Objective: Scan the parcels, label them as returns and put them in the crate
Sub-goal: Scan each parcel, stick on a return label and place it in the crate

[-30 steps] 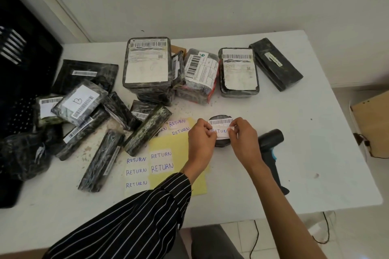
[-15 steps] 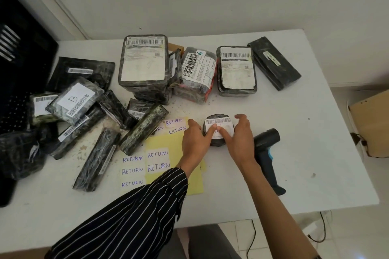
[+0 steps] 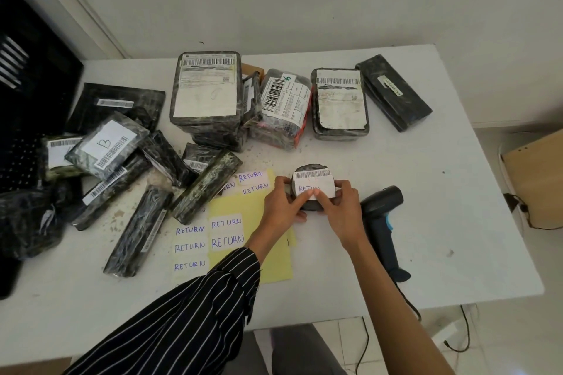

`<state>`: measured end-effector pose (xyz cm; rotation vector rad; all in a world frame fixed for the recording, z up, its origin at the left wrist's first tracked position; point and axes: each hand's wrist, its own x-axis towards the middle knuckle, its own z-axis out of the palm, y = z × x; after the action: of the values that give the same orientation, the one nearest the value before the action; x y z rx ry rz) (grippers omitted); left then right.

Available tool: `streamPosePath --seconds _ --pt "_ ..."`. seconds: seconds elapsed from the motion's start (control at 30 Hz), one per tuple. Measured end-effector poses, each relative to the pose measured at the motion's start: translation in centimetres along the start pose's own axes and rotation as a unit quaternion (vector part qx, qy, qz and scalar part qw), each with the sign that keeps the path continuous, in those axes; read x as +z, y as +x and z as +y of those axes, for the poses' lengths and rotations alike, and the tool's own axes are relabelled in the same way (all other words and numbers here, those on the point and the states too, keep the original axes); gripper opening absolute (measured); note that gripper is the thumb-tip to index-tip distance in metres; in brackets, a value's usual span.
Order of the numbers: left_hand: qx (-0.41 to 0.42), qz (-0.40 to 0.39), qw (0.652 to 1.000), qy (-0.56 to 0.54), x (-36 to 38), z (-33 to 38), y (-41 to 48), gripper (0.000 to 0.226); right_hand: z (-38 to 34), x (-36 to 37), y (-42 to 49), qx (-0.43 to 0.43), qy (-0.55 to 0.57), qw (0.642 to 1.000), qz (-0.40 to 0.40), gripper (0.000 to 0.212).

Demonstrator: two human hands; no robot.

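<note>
The small round parcel [image 3: 310, 168] lay mid-table [image 3: 426, 192] beside the scanner [image 3: 380, 213]. The left hand [image 3: 280, 207] and right hand [image 3: 342, 210] clasped its flanks, forefingers pressing the RETURN label [image 3: 306, 188] flat. It was judged light and slick-wrapped, best held by the sides; its underside and the label's lower edge were hidden

Black, white and yellow before you.
Your small parcel [image 3: 311, 168] is black with a white label [image 3: 316, 183] lettered in blue; the sheet [image 3: 240, 207] is pale yellow, your left sleeve [image 3: 189, 313] black with white stripes, the scanner [image 3: 380, 219] black with a blue trigger, the table [image 3: 441, 192] white.
</note>
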<state>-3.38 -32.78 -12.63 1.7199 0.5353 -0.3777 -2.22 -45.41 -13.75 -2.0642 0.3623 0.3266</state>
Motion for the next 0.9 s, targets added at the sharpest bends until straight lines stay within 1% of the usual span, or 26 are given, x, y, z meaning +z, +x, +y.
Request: streamPosePath --seconds 0.07,0.13,0.2,0.3,0.43,0.53,0.57,0.63,0.73,0.83,0.9 --pt "0.004 -0.006 1.0 0.003 0.0 0.1 0.1 0.03 -0.2 0.0 0.0 -0.004 -0.01 1.0 0.01 0.028" --pt "0.001 -0.002 1.0 0.01 0.1 0.4 -0.2 0.021 -0.6 0.3 -0.1 -0.001 -0.022 0.999 0.029 0.027" --pt "0.0 0.007 1.0 0.022 0.0 0.8 -0.6 0.021 -1.0 0.4 -0.5 0.001 0.007 0.999 0.046 0.026" --pt "0.027 0.03 0.999 0.03 -0.4 1.6 -1.8 0.027 -1.5 0.1 -1.2 -0.006 0.044 0.998 0.054 0.026" --pt "0.069 0.058 0.996 -0.005 -2.0 2.5 -3.5 0.028 -3.5 -1.0 -2.9 -0.05 0.127 0.989 0.051 0.011" --pt "0.111 0.101 0.988 0.042 -4.0 2.8 -4.8 0.031 -6.1 -1.4 -4.5 -0.075 0.188 0.979 0.011 0.007" --pt "0.122 0.119 0.985 0.037 -4.8 3.0 -5.4 0.03 -7.1 -1.4 -5.2 -0.087 0.2 0.976 -0.002 0.006" --pt "0.137 0.139 0.981 -0.002 -6.5 3.7 -6.9 0.025 -9.0 -1.4 -6.7 -0.113 0.226 0.967 -0.03 0.004" --pt "0.151 0.16 0.972 -0.079 -9.0 4.7 -9.9 0.027 -11.6 -0.9 -8.9 -0.142 0.251 0.954 -0.086 0.002" --pt "0.173 0.21 0.956 -0.115 -11.8 5.4 -12.8 0.03 -14.4 0.2 -10.9 -0.177 0.244 0.942 -0.15 0.013" --pt "0.178 0.241 0.945 -0.13 -13.9 5.6 -14.4 0.03 -16.2 1.2 -12.1 -0.198 0.238 0.933 -0.183 0.013"
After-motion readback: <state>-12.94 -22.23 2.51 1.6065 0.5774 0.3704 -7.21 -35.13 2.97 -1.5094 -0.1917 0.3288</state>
